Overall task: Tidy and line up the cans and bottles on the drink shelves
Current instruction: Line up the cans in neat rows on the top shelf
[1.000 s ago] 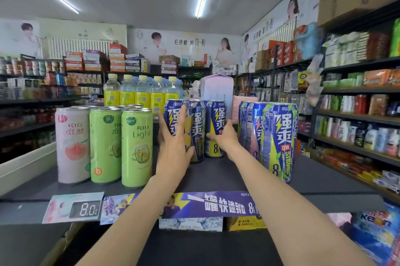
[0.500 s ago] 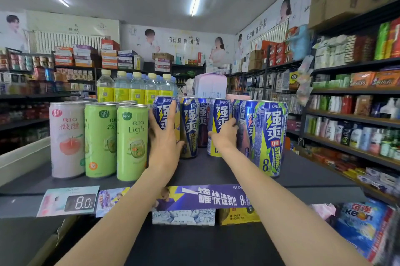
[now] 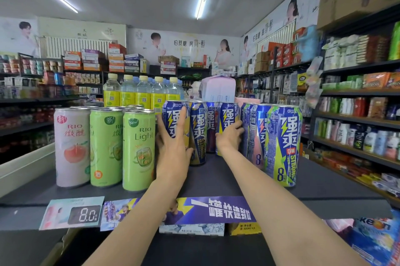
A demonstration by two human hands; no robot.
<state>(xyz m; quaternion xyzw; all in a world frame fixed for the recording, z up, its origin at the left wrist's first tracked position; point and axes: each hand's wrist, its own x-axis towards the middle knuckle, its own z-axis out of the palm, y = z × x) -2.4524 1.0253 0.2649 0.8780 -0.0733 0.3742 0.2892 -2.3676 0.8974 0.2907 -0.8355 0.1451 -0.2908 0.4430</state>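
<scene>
On the dark top shelf (image 3: pixel 227 177) stand several tall blue-and-yellow cans. My left hand (image 3: pixel 173 146) wraps around the leftmost blue can (image 3: pixel 176 114), fingers reaching up its side. My right hand (image 3: pixel 229 138) grips another blue can (image 3: pixel 229 114) further right, fingers curled round its right side. Between them a blue can (image 3: pixel 198 135) stands untouched. A front group of blue cans with green and pink patches (image 3: pixel 279 142) stands at the right. Left of my hands stand a pink can (image 3: pixel 72 146) and green cans (image 3: pixel 138 148).
Yellow-labelled water bottles (image 3: pixel 142 92) stand behind the cans, with a pale carton (image 3: pixel 218 88) beside them. A price tag (image 3: pixel 72 212) and purple banner (image 3: pixel 216 209) hang on the shelf's front edge. Stocked shelves line the right aisle (image 3: pixel 357 114) and left wall.
Both hands have drawn the two blue cans toward me and slightly closer together. The view has shifted a little to the right.
</scene>
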